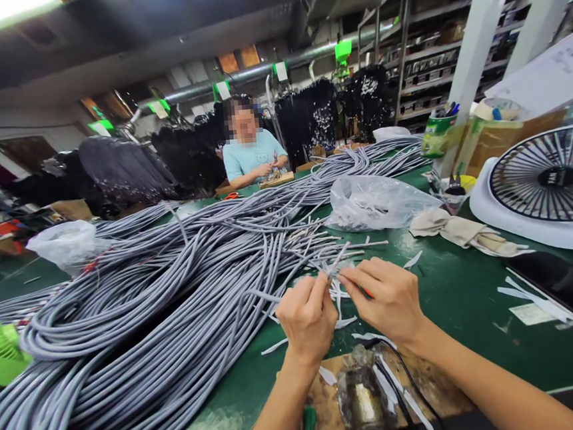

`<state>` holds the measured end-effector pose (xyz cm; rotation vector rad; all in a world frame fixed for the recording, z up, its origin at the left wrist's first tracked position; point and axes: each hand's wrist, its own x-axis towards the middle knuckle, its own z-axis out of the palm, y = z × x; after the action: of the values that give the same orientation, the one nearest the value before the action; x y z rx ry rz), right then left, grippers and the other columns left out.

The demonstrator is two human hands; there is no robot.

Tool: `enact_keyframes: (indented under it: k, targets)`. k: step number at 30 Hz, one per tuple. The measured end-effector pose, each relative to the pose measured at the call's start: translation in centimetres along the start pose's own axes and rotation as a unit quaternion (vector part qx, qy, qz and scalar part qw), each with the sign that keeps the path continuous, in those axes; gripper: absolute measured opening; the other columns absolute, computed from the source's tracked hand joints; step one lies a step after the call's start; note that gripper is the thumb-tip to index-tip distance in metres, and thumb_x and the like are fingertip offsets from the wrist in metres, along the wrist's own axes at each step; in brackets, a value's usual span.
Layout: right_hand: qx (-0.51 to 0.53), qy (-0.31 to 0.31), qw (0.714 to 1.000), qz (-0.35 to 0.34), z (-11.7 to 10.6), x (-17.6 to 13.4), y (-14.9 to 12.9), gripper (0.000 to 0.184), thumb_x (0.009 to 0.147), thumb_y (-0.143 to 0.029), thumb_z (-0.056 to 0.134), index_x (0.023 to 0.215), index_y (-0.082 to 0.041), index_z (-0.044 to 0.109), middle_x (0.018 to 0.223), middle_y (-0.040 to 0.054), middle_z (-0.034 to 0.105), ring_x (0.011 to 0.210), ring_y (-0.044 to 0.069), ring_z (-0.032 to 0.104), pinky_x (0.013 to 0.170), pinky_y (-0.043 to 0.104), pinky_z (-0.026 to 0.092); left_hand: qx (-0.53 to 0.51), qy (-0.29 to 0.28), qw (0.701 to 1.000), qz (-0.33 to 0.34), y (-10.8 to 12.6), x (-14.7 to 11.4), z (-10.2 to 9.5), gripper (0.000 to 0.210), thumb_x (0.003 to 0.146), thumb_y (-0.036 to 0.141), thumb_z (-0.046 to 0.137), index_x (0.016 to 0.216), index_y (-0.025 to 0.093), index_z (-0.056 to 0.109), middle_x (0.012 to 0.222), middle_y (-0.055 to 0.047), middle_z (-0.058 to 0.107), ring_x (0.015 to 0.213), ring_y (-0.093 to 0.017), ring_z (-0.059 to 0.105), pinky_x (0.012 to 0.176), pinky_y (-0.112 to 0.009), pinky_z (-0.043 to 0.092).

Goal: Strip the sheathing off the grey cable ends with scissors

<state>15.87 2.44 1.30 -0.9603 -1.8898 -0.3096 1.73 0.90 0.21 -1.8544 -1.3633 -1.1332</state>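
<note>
My left hand (306, 317) is closed on a grey cable (258, 296), whose end part runs into the fist from the left. Beside it, my right hand (388, 300) pinches at the same end with thumb and forefinger, where pale whitish material shows between the two hands. Too small to make out exactly, the pinched bit may be strands or wrapping. A speck of red and green shows by the right fingers. Just beyond my hands lie the stripped ends (313, 239) of a large pile of grey cables (174, 305). Whitish strips (341, 294) lie scattered below the fingers.
Nearest me, a wooden board (431, 383) bears a dark metal block (366, 402) and a black cord. A white fan (554, 178), gloves (468, 232) and a plastic bag (375, 200) stand or lie right. Across the green table (475, 312) sits a co-worker (254, 154).
</note>
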Motion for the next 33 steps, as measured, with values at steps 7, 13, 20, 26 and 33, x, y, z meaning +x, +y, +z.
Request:
enact_keyframes:
  k: [7, 13, 20, 26, 33]
  targets:
    - [-0.085, -0.011, 0.996, -0.012, 0.27, -0.15, -0.38, 0.018, 0.083, -0.022, 0.052, 0.072, -0.019, 0.065, 0.058, 0.0000, 0.058, 0.059, 0.012, 0.046, 0.056, 0.026, 0.028, 0.007, 0.009, 1.000, 0.006, 0.03, 0.06, -0.03, 0.008, 0.078, 0.015, 0.055, 0.078, 0.018, 0.063, 0.056, 0.000, 0.058, 0.049, -0.012, 0.046, 0.051, -0.026, 0.029]
    - [-0.077, -0.010, 0.997, -0.014, 0.42, -0.22, -0.20, 0.018, 0.084, -0.023, 0.051, 0.074, -0.019, 0.065, 0.060, -0.0002, 0.058, 0.060, 0.012, 0.046, 0.058, 0.026, 0.028, -0.001, 0.010, 1.000, 0.006, 0.02, 0.10, -0.22, 0.007, 0.078, 0.016, 0.056, 0.078, 0.018, 0.063, 0.055, 0.000, 0.057, 0.049, -0.012, 0.046, 0.051, -0.026, 0.028]
    - [-0.107, -0.019, 0.994, -0.020, 0.18, -0.15, -0.29, 0.015, 0.083, -0.025, 0.053, 0.075, -0.020, 0.065, 0.060, -0.0006, 0.059, 0.060, 0.013, 0.043, 0.057, 0.028, 0.026, 0.000, 0.002, 1.000, 0.012, 0.08, 0.07, -0.15, 0.009, 0.079, 0.016, 0.054, 0.076, 0.018, 0.062, 0.055, 0.000, 0.057, 0.049, -0.011, 0.047, 0.050, -0.027, 0.028]
    - [-0.131, -0.018, 0.991, -0.021, -0.04, -0.23, -0.19, 0.015, 0.083, -0.025, 0.053, 0.077, -0.020, 0.065, 0.062, 0.0003, 0.060, 0.063, 0.014, 0.044, 0.059, 0.029, 0.026, -0.005, -0.006, 1.000, -0.002, 0.06, 0.01, -0.10, 0.008, 0.079, 0.017, 0.055, 0.077, 0.018, 0.062, 0.056, 0.000, 0.057, 0.050, -0.011, 0.047, 0.051, -0.026, 0.029]
    - [-0.108, -0.003, 0.994, -0.001, 0.37, -0.34, -0.09, 0.015, 0.083, -0.024, 0.053, 0.077, -0.018, 0.065, 0.063, 0.0008, 0.060, 0.061, 0.013, 0.047, 0.059, 0.027, 0.029, -0.023, -0.012, 1.000, -0.017, 0.14, 0.05, -0.24, 0.007, 0.079, 0.018, 0.055, 0.076, 0.018, 0.061, 0.057, 0.001, 0.057, 0.051, -0.011, 0.048, 0.052, -0.025, 0.032]
